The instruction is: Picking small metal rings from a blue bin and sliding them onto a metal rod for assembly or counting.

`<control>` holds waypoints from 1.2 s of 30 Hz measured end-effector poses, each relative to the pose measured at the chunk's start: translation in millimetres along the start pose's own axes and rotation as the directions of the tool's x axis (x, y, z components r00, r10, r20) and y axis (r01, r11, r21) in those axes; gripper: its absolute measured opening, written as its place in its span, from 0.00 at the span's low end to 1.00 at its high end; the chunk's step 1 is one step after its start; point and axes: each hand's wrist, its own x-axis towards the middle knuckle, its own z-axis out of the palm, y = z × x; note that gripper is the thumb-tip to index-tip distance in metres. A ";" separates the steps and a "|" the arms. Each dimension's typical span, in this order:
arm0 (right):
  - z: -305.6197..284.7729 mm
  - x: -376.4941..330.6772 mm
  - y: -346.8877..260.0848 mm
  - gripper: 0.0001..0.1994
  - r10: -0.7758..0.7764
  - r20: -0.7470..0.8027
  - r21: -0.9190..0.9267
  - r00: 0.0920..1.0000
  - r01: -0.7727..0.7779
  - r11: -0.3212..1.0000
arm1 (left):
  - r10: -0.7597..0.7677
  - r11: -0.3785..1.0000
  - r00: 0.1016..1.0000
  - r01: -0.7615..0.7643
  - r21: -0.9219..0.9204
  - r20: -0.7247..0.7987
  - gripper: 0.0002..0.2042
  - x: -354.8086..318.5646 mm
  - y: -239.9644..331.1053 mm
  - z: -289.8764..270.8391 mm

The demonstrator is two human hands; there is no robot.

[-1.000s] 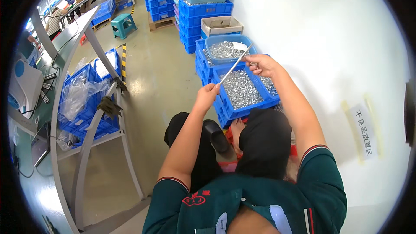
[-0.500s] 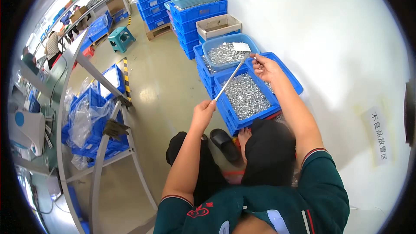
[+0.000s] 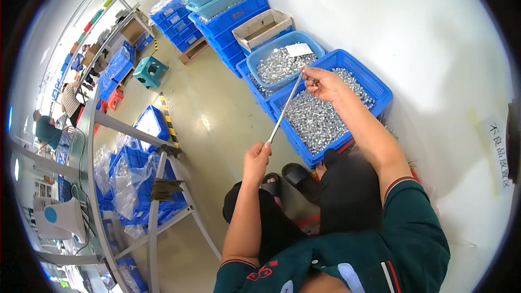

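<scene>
A thin metal rod runs slantwise between my two hands. My left hand grips its lower end above my knees. My right hand pinches its upper end over a blue crate filled with several small shiny metal parts. Behind it stands a light blue round basket of the same parts with a white paper slip on top.
Stacked blue crates and a cardboard box line the white wall. A grey metal frame table with bagged blue bins stands to my left. A teal stool sits farther off. Other people work at the far left.
The view has tilted and drawn closer. My left hand has come lower and nearer to my knees with the rod's end; my right hand stays over the blue crate.
</scene>
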 end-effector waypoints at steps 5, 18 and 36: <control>0.7 -5.3 -7.1 0.09 -0.061 0.012 -0.227 0.998 0.062 0.972 | -0.001 1.000 1.000 0.001 0.023 0.010 0.15 4.9 -1.9 2.3; -18.0 -11.1 24.0 0.08 0.154 -0.144 -0.038 0.978 -0.161 0.986 | -0.049 0.995 0.998 0.053 -0.081 0.045 0.15 15.4 3.2 17.0; -1.1 -19.2 -2.9 0.14 -0.029 -0.158 0.024 0.987 0.034 0.999 | -0.004 1.000 0.995 0.004 0.002 0.102 0.15 2.5 2.6 2.2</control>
